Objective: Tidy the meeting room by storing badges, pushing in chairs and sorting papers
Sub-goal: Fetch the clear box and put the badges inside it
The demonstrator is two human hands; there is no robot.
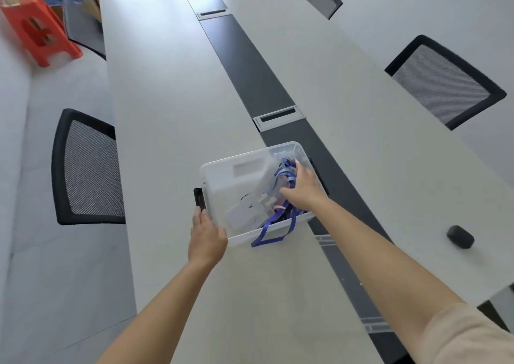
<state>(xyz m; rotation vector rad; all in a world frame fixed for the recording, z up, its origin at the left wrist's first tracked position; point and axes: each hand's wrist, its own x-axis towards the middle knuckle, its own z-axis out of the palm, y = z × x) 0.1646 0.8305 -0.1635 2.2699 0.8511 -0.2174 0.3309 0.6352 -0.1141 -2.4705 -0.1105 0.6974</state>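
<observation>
The badges (pixel 244 210) and blue lanyards (pixel 281 173) lie in the clear bin (pixel 222 163), beneath the right hand (pixel 303 188). Its fingers dip among the lanyards, and whether they grip any is unclear. The left hand (pixel 207 238) grips the bin's near-left rim.

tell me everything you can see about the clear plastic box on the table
The clear plastic box is a lidless, translucent rectangular tub with rounded corners and a black latch on its left side. It sits upright on the white table, partly over the dark centre strip. Inside lie tangled blue lanyards and white badge cards; one lanyard loop hangs over the near rim. The left hand grips its near left corner, and the right hand reaches in among the lanyards.
</observation>
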